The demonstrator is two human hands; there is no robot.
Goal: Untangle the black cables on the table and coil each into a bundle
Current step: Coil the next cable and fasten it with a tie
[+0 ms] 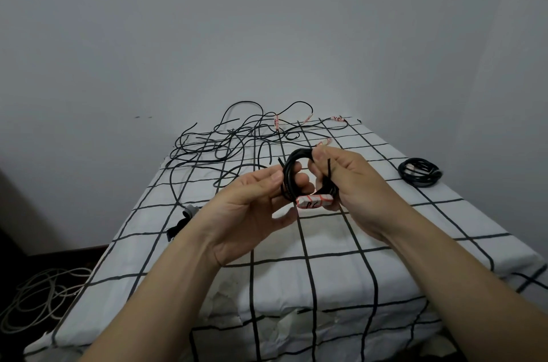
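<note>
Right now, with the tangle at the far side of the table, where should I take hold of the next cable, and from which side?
Probably the free end at the tangle's far left edge. It pokes out clear of the other strands, so pinch it from the left and draw it outward; the middle loops cross one another.

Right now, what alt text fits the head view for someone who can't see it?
The left hand and right hand hold a small black cable coil with a red-and-white tag above a grid-patterned tablecloth. Behind it lies a tangle of loose black cables; one coiled bundle rests at far right.
</note>
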